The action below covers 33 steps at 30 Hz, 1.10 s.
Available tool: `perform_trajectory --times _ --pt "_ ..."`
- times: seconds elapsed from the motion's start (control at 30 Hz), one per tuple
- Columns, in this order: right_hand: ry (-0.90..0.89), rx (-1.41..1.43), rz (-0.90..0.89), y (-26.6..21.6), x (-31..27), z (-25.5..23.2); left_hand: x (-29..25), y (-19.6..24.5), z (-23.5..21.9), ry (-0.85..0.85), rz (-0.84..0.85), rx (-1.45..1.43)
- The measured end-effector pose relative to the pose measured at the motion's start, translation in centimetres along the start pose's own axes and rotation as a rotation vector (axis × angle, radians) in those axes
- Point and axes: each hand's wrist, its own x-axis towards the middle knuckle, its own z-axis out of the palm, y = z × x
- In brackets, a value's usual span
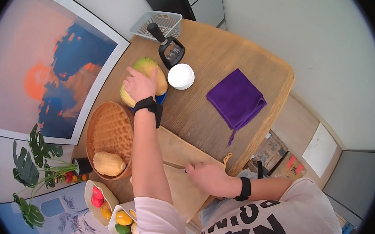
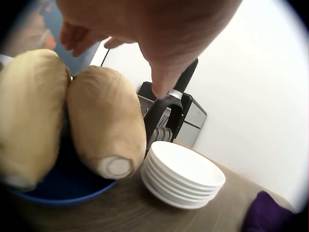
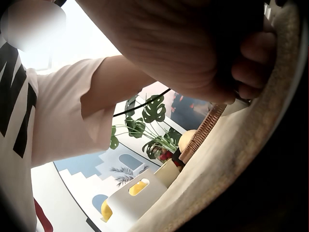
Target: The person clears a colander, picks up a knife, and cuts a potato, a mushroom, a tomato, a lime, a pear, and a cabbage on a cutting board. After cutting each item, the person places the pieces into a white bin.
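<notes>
My left hand (image 1: 138, 84) is over two pale napa cabbages (image 2: 104, 121), its fingers spread across their tops in the head view. In the left wrist view the fingers arch above them. The cabbages lie side by side in a blue bowl (image 2: 72, 186), cut ends outward. Low over a wooden cutting board (image 1: 179, 148), my right hand (image 1: 208, 179) curls its fingers round the dark handle of what looks like a knife (image 3: 244, 100). Hand and shadow hide most of it. Another pale, bulky vegetable (image 1: 108, 163) lies in a wicker basket (image 1: 108, 119) left of my forearm.
Stacked white bowls (image 1: 181, 76) stand right of the cabbages, with a black-handled tool (image 1: 169, 48) and a grey basket (image 1: 158, 22) behind. A folded purple cloth (image 1: 236, 97) lies to the right. Bins of fruit (image 1: 123, 227) and a potted plant (image 1: 83, 165) are at left.
</notes>
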Motion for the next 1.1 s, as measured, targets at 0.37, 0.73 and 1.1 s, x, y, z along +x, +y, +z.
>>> perform_trajectory --times 0.37,0.73,1.1 --pt "-0.002 0.068 -0.001 -0.1 0.0 -0.3 2.4 2.0 1.4 -0.044 -0.157 0.134" --pt "-0.043 0.092 -0.013 -0.3 -0.1 -1.4 4.3 -0.6 0.9 0.134 -0.284 -0.519" --pt "-0.045 0.145 -0.001 0.0 0.2 -1.2 -12.6 -8.5 -17.6 -0.093 -0.058 -0.872"
